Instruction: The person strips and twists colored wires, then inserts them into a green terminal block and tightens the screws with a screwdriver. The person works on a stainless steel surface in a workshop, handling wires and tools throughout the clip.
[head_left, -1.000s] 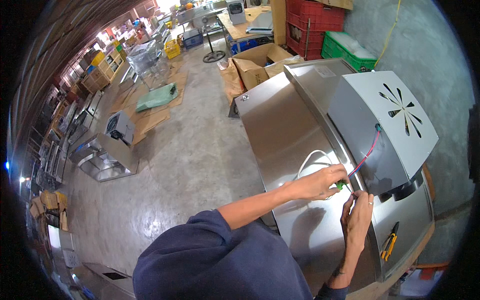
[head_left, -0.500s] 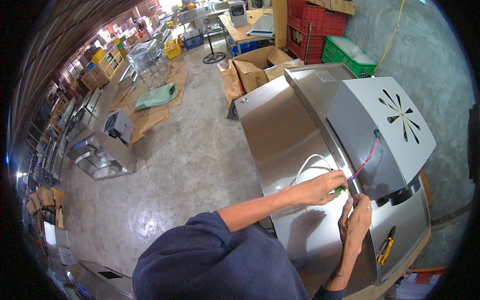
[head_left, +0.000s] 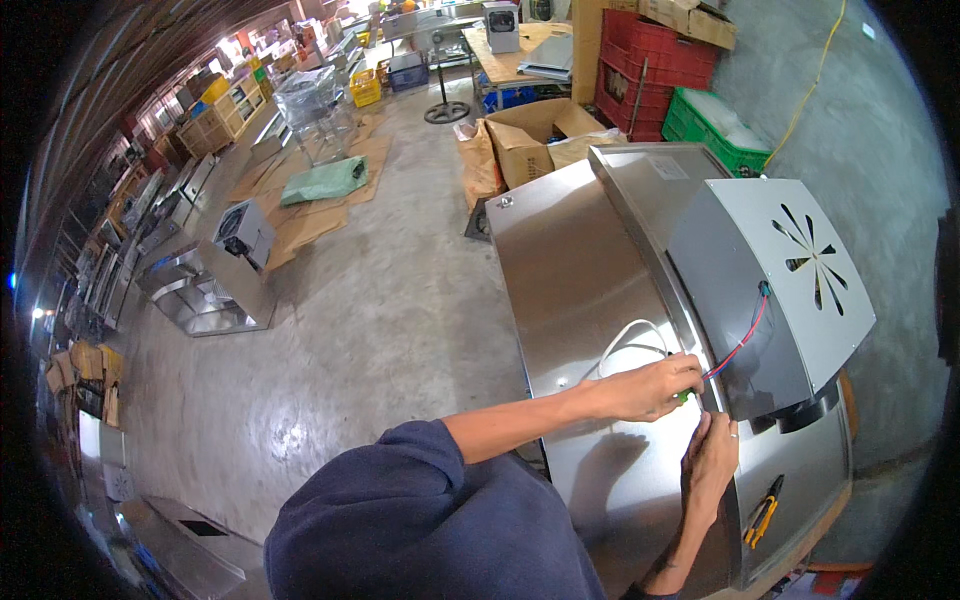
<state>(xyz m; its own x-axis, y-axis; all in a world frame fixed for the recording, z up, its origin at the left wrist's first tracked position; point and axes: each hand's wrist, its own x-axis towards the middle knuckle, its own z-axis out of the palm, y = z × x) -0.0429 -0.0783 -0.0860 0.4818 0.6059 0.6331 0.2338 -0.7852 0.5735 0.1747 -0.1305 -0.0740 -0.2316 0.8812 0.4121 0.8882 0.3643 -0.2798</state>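
Hands, the left hand (head_left: 655, 388) and the right hand (head_left: 712, 452), nearly meet just left of the near end of a grey, box-shaped metal housing (head_left: 790, 312) with a slotted, petal-patterned face. Left fingertips are closed on a small bright-green piece (head_left: 684, 396), its kind too small to tell; right fingers are drawn together, and whether they grip anything cannot be told. From the housing's left side a slim pair of red and blue wires (head_left: 744, 341) slants nearer and leftward, its long axis pointing at the left hand, which is the closer of the two and hides its lower end. Farther left of the housing, a looped white cable (head_left: 637, 321) lies beside that hand on a broad, shiny stainless-steel panel (head_left: 570, 240). Pliers with yellow handles (head_left: 764, 520) rest nearer than the housing, apart from both hands.
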